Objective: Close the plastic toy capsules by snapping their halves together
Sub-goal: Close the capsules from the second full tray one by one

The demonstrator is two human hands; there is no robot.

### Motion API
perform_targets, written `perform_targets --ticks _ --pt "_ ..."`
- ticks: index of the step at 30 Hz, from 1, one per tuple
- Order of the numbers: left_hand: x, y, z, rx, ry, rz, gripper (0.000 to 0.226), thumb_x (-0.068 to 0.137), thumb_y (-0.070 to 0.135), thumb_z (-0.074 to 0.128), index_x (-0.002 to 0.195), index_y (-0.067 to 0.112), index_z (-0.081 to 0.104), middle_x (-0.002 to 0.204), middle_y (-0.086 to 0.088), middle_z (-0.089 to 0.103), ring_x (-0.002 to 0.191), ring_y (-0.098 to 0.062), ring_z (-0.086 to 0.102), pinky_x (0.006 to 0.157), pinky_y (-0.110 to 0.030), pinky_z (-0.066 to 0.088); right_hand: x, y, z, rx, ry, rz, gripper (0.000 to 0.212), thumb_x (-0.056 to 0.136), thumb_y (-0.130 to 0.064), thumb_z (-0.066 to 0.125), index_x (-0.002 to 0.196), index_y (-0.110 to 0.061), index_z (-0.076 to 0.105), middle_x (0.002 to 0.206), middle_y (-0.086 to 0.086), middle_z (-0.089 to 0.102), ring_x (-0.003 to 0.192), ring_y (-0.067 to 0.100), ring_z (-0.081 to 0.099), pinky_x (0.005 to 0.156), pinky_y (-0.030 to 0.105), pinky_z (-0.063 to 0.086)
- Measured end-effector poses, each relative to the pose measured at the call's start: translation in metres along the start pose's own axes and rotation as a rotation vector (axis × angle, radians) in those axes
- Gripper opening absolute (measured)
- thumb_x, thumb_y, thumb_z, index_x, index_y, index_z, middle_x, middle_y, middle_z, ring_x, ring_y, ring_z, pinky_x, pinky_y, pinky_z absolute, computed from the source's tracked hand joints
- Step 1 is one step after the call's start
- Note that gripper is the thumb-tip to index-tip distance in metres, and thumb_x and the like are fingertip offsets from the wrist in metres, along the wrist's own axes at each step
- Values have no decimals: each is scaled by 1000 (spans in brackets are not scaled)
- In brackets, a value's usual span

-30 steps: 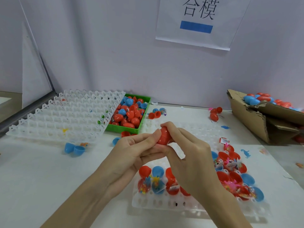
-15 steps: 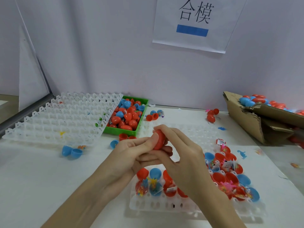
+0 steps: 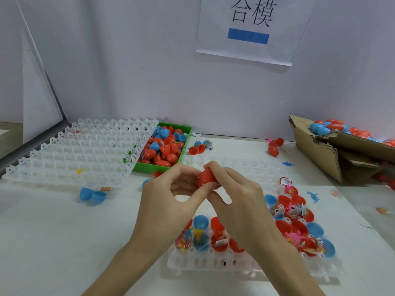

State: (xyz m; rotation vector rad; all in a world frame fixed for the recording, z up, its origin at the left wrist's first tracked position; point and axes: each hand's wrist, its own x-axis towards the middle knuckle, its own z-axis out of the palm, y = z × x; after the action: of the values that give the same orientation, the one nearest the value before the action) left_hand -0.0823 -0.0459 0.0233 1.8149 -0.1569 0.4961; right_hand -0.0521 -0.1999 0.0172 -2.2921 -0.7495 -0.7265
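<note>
Above the middle of the desk point(image 3: 53, 242), a red capsule point(image 3: 205, 178) pinched between both hands: left hand point(image 3: 168, 195) curled, thumb and fingertips on its left side; right hand point(image 3: 237, 201) curled over its right side, thumb beneath. Seam between the halves covered by fingers, so impossible to tell whether fully snapped. Directly below, toward the near edge, a white tray point(image 3: 213, 261) of open red and blue halves with toys, partly hidden behind the right wrist. Toward the far-left corner, a second white tray point(image 3: 74, 154), and beside it a green bin point(image 3: 162, 167) of capsules. At the right edge, a cardboard box point(image 3: 316, 152), cut off by the frame. Bare desk surface at near left.
</note>
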Motion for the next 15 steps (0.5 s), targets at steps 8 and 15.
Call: perform_targets --ticks 8,15 --pt "14 2 -15 -737 -313 -515 34 86 24 69 108 0 80 107 -20 78 110 -28 75 89 -27 60 1 -1 1 145 123 -78 45 93 -28 70 133 -7 64 120 3 71 110 0 59 99 5 43" --pt "14 3 -14 -888 -340 -602 26 83 23 68 87 1 84 90 -14 80 105 -22 76 98 -29 58 -2 -1 3 104 104 -122 43 97 -19 58 137 -2 58 115 8 70 107 9 57 96 -2 38"
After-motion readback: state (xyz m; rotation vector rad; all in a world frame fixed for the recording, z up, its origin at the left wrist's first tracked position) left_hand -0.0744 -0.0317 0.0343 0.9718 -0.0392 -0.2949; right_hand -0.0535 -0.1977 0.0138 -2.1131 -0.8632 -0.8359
